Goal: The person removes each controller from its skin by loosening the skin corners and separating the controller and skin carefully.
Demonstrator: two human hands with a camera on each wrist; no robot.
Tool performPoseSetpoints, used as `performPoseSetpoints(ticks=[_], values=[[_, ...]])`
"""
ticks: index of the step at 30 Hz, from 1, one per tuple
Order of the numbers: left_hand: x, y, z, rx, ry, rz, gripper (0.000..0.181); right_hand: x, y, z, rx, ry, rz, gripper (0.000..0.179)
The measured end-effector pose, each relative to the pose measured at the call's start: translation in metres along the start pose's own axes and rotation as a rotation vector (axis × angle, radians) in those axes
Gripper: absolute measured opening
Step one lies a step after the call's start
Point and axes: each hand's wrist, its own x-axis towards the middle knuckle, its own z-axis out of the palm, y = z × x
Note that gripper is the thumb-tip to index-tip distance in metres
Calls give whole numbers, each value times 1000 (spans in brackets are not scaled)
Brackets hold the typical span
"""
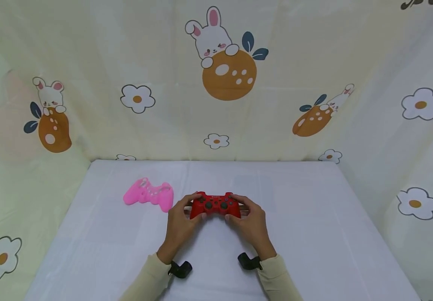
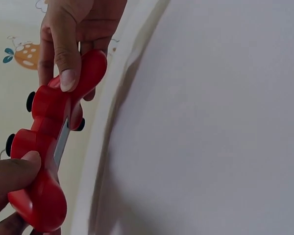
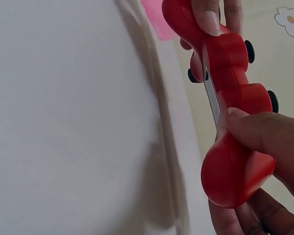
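Both hands hold a red game controller [image 1: 216,202] above the white table, its two black thumbsticks facing up. My left hand [image 1: 181,223] grips the left handle, thumb on the near side and fingers reaching around behind. On the right handle, my right hand [image 1: 251,221] has the same kind of grip. The left wrist view shows the controller [image 2: 44,117] from its near edge, with a pale strip along the underside. A pink silicone controller cover [image 1: 149,194] lies on the table just left of and beyond the left hand.
The white-covered table [image 1: 314,234] reaches back to a cream curtain [image 1: 164,125] printed with rabbits, oranges and flowers. Curtain fabric also hangs along the left and right sides. A black wrist camera [image 1: 180,269] is strapped on the left wrist, another [image 1: 249,261] on the right.
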Motion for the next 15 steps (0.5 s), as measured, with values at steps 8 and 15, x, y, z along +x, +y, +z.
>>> performPoseSetpoints(ticks=[8, 15], values=[[28, -4, 3, -16, -30, -6, 56, 23, -1, 2, 3, 9, 16, 65], [46, -7, 10, -13, -46, -17, 56, 39, 0, 2, -16, 18, 41, 64]])
